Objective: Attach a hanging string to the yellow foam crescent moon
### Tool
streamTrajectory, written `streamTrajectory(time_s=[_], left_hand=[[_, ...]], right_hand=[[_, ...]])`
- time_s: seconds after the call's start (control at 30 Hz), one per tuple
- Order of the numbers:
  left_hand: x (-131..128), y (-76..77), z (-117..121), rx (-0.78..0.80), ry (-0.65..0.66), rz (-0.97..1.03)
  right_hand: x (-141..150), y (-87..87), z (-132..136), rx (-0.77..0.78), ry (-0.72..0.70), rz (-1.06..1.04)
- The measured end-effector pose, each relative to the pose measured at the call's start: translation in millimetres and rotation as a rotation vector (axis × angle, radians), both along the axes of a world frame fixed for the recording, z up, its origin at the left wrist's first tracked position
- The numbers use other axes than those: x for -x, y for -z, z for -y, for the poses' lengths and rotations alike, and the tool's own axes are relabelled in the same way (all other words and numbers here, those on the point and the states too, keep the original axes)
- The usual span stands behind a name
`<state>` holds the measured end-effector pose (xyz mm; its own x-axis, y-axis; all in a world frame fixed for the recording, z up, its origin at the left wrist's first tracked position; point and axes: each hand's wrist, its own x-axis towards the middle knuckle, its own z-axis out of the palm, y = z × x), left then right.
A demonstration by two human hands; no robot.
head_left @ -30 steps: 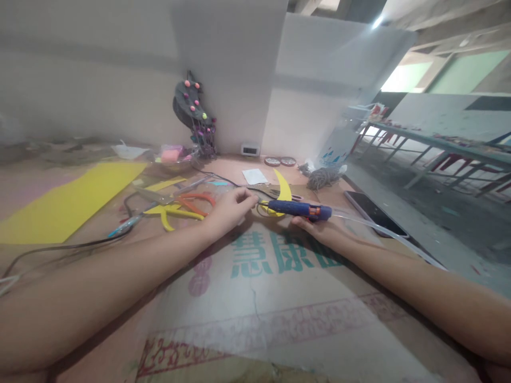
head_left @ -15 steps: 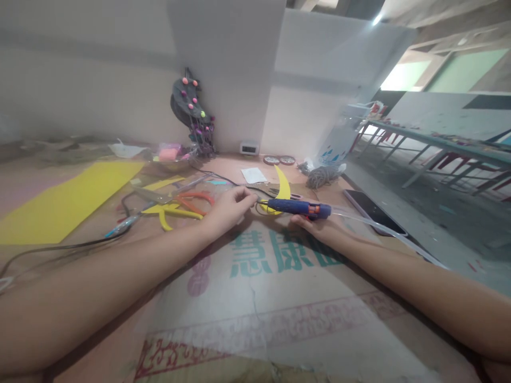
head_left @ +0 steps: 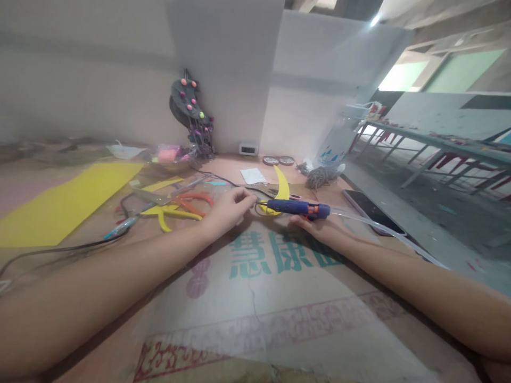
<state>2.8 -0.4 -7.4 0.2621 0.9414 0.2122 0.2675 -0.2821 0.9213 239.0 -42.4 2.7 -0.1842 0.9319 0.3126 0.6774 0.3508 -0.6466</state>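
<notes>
My right hand [head_left: 315,227] is wrapped round a blue hot glue gun [head_left: 288,206], held level with its metal nozzle pointing left. A long clear glue stick [head_left: 371,221] runs out of its back end. Close to the nozzle, the fingers of my left hand [head_left: 229,207] are pinched together. What sits between those fingertips is too small to make out. A yellow crescent cutout [head_left: 283,183] shows behind the glue gun, partly covered by it. Left of my left hand lie orange-handled scissors [head_left: 195,201] and yellow-handled pliers [head_left: 179,211].
Yellow sheet [head_left: 80,199] lies at left, near a dark cable [head_left: 59,246]. A phone [head_left: 371,210] and grey yarn [head_left: 320,176] are at right. A decorated grey crescent [head_left: 183,103] leans on the wall beside a small digital clock [head_left: 248,149]. Printed cardboard [head_left: 247,314] covers the front.
Both hands and the glue gun hold nearly the same place. The whole view has shifted very slightly.
</notes>
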Motion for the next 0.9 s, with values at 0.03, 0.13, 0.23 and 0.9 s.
streamTrajectory(time_s=[0.03,0.13,0.23,0.9], left_hand=[[0,0.3,0,0.003,-0.002,-0.004],[0,0.6,-1,-0.003,-0.006,-0.016],[-1,-0.8,0,-0.019,0.000,0.006],[-1,0.5,0,-0.014,-0.013,0.006]], right_hand=[[1,-0.2,0,0.005,-0.012,-0.006],[3,-1.6,-1,0.016,-0.072,-0.037],[4,-3.1,-3,-0.017,-0.098,-0.058],[7,-11.5,4,-0.010,-0.082,-0.097]])
